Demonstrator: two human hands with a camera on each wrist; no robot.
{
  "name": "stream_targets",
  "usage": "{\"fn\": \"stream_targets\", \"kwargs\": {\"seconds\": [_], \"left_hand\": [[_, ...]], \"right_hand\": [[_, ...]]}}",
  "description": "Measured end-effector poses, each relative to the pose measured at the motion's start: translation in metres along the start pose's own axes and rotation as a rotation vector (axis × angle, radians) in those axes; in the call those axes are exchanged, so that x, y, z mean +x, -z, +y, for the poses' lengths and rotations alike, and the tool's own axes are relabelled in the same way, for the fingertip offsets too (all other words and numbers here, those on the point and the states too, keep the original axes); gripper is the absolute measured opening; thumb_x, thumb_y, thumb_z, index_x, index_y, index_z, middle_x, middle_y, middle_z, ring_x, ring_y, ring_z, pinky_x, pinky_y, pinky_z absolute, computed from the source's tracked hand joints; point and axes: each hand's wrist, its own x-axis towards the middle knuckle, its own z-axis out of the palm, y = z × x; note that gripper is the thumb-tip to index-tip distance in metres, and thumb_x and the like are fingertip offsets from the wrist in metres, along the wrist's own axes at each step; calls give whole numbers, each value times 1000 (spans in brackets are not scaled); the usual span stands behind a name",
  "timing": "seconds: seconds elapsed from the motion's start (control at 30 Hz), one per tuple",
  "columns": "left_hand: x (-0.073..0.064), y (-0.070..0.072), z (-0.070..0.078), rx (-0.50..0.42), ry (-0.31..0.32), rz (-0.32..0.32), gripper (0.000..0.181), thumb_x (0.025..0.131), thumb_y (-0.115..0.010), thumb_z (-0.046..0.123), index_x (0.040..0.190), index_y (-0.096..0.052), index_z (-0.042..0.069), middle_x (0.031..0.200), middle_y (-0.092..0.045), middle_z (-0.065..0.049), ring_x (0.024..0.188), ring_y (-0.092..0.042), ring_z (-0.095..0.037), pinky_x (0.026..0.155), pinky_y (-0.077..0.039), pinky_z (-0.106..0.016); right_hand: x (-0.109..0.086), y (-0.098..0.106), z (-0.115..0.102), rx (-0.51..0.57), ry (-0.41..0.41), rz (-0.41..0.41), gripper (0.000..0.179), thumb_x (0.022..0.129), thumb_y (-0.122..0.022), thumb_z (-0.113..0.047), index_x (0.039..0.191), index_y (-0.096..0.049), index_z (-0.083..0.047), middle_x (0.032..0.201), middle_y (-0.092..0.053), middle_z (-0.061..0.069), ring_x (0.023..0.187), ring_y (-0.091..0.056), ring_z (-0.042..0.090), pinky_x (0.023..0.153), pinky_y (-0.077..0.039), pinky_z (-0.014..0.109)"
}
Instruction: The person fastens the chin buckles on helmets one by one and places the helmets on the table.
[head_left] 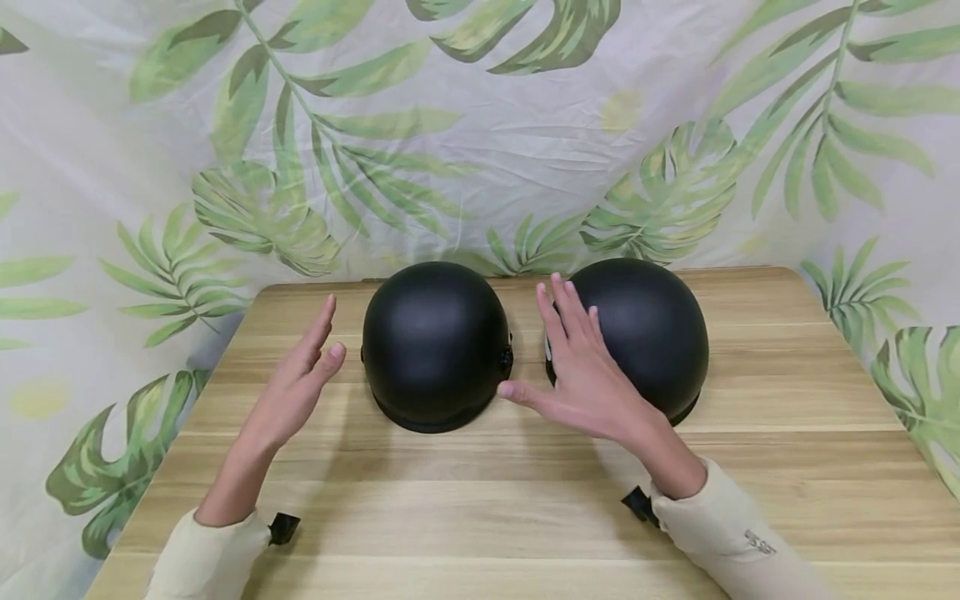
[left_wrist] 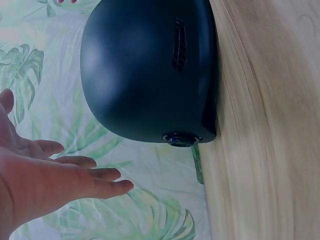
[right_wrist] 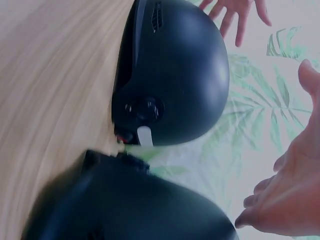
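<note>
Two matte black helmets rest dome-up, side by side, on a wooden table. My left hand (head_left: 288, 387) is raised to the left of the left helmet (head_left: 437, 346), fingers straight, apart from it. My right hand (head_left: 588, 375) hovers in front of the right helmet (head_left: 645, 325), with its thumb spread toward the left helmet. Neither hand holds anything. In the left wrist view, a helmet (left_wrist: 145, 70) shows a round side knob and a vent slot. From the right wrist, one helmet (right_wrist: 175, 75) stands beyond a blurred nearer helmet (right_wrist: 135, 205).
The wood-grain table (head_left: 465, 517) has a rounded back edge close behind the helmets. A pale cloth (head_left: 525, 142) printed with green leaves hangs behind and around it. Small black devices (head_left: 283, 528) are worn at both sleeve cuffs.
</note>
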Motion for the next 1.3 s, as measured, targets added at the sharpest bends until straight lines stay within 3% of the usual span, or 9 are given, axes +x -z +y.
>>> {"fn": "stream_targets", "kwargs": {"seconds": [0.13,0.23,0.3,0.4,0.6,0.73,0.93,1.17,1.3], "left_hand": [[4,-1,2,-63,17,-18,65,115,-45,35,169,-9,44,179,-8,9,167,-13,-34,128,-23,-63],[6,-3,3,-99,28,-22,64,115,-44,35,169,-10,42,180,-9,8,167,-14,-31,130,-28,-33],[9,-4,4,-119,31,-19,65,115,-45,35,170,-11,40,180,-11,7,167,-14,-31,121,-29,-14],[12,-6,4,-155,32,-9,64,115,-45,36,170,-13,37,180,-13,5,167,-16,-31,110,-29,-2],[22,-9,0,-324,41,9,63,116,-39,36,172,-12,26,180,-16,-5,166,-17,-36,110,-35,-3],[28,-11,-6,-459,73,21,66,116,-36,41,173,-12,18,179,-17,-13,165,-17,-40,122,-37,-18],[33,-15,-15,-454,147,20,70,114,-36,49,172,-16,15,178,-21,-15,163,-23,-41,131,-30,-51],[35,-17,-22,-436,206,27,71,114,-42,47,171,-19,13,176,-25,-17,161,-30,-40,124,-42,-34],[36,-20,-27,-370,223,35,71,112,-48,46,171,-23,14,174,-31,-15,159,-35,-35,124,-41,-33]], "right_hand": [[10,-11,-6,82,-14,-11,120,93,-68,-71,169,14,-28,178,20,-7,166,18,17,134,-1,62],[17,-20,-11,169,-46,-27,116,94,-67,-70,169,13,-30,177,19,-12,167,15,14,135,-6,58],[22,-26,-13,228,-69,-39,113,96,-65,-70,169,12,-32,177,18,-15,167,11,13,135,-12,56],[28,-35,-16,305,-97,-58,107,98,-60,-71,169,12,-34,177,15,-16,168,4,13,134,-19,55],[44,-50,-16,402,-149,-70,102,100,-58,-70,170,8,-33,179,9,-14,168,-1,15,135,-17,54],[55,-56,-14,418,-186,-59,101,101,-60,-65,172,2,-27,180,3,-9,168,-5,18,135,-18,54],[64,-60,-13,444,-217,-60,101,101,-65,-57,173,-3,-21,181,-2,-3,168,-7,20,135,-18,55],[64,-65,-11,416,-275,-59,103,98,-69,-59,173,-9,-20,181,-9,3,166,-18,32,130,-24,64],[63,-69,-11,426,-291,-37,104,97,-70,-59,172,-12,-18,180,-14,5,164,-24,35,128,-28,64]]}}
